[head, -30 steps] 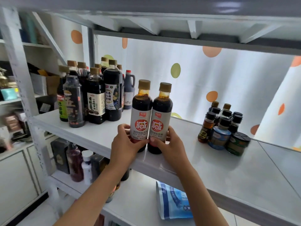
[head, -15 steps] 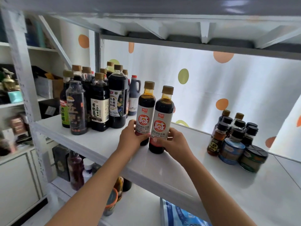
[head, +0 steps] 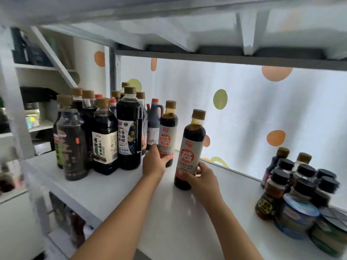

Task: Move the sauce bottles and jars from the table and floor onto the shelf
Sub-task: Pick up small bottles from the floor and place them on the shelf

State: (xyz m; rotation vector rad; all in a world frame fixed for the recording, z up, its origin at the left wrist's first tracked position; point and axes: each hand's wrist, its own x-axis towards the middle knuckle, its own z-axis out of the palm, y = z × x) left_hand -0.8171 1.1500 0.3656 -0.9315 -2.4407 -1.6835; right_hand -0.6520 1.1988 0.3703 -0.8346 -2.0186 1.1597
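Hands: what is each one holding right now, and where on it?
Left hand grips one soy sauce bottle at its lower body; right hand grips the matching second bottle likewise.

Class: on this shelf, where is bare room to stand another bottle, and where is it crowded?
Free: the white shelf between the right hand's bottle and the small jars, plus the front edge. Crowded: the tall bottle cluster at left, where the left hand pushes its bottle.

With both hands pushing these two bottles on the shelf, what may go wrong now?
The left hand slides its bottle toward the crowded group of dark bottles; a push could topple one. The right hand grips its bottle low, and it looks tilted, so it may tip over.
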